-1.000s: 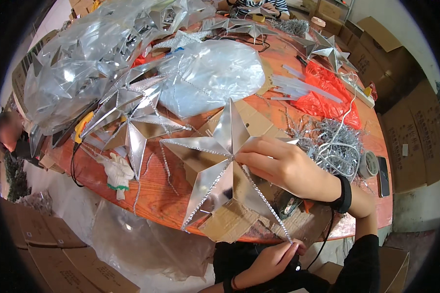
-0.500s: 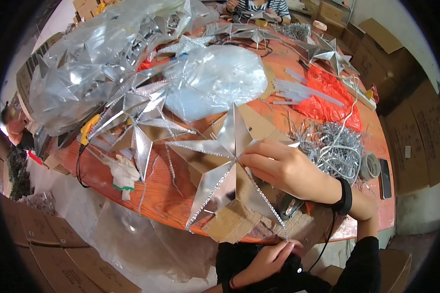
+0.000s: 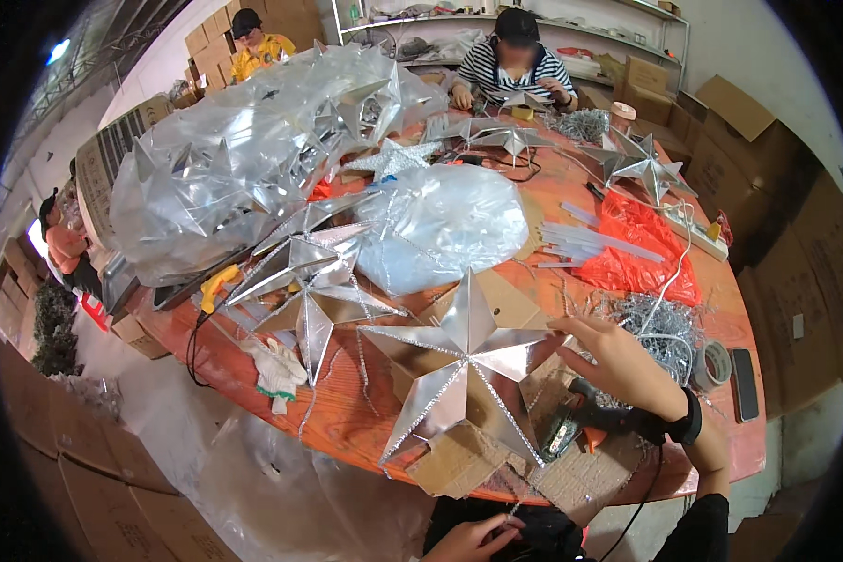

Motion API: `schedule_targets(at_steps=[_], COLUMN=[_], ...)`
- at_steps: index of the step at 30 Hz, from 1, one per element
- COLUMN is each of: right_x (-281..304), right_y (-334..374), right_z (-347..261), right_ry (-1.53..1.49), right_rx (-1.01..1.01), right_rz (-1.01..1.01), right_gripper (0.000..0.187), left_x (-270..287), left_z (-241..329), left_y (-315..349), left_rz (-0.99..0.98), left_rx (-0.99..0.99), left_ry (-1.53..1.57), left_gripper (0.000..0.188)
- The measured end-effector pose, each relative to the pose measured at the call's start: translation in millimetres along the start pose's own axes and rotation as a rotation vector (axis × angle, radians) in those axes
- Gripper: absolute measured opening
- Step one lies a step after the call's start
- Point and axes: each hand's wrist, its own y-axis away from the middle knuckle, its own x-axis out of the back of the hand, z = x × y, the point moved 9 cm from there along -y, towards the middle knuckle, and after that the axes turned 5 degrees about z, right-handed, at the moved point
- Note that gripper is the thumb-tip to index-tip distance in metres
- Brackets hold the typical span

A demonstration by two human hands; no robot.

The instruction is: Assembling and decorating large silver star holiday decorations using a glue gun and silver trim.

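Note:
A large silver five-pointed star (image 3: 445, 398) lies on cardboard at the table's near edge. Sparkly silver trim runs along several of its ridges from the centre. My right hand (image 3: 618, 367) is at the star's right-hand point, its thumb and fingers around the tip. Below the table edge, my left hand (image 3: 473, 541) pinches the end of a thin silver trim strand (image 3: 516, 510) near the star's lower right point. A dark glue gun (image 3: 564, 429) with a cord rests on the cardboard beneath my right wrist.
Another silver star (image 3: 311, 281), a white glove (image 3: 276, 367) and a yellow-handled tool (image 3: 217, 284) are at left. Plastic bags (image 3: 450, 220) fill the middle. Glue sticks (image 3: 595, 242), tinsel (image 3: 660, 323), tape (image 3: 713, 363) and a phone (image 3: 744, 384) sit right. People work beyond.
The view has tipped up, showing more of the far room. My right hand has gone from the star's centre to its right point. My left hand has drawn down and left from the lower right tip.

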Motion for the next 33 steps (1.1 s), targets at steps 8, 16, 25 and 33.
schedule_targets(at_steps=[8, 16, 25, 33], right_x=[8, 13, 38, 45], right_y=[30, 76, 80, 75], right_z=[-26, -77, -17, 11], right_ry=[-0.042, -0.258, -0.330, -0.339], right_rx=[0.037, 0.283, 0.046, -0.096], right_rz=[-0.059, -0.288, -0.075, -0.012], right_gripper=[0.027, 0.026, 0.022, 0.012], left_x=[14, 0, -8, 26], left_z=[-50, -56, -2, -18], left_y=[11, 12, 7, 4], left_rz=[0.156, 0.118, 0.042, 0.286], left_rx=[-0.056, 0.043, -0.169, -0.151], left_ry=[-0.254, -0.508, -0.178, 0.416], left_gripper=[0.025, 0.029, 0.028, 0.024])
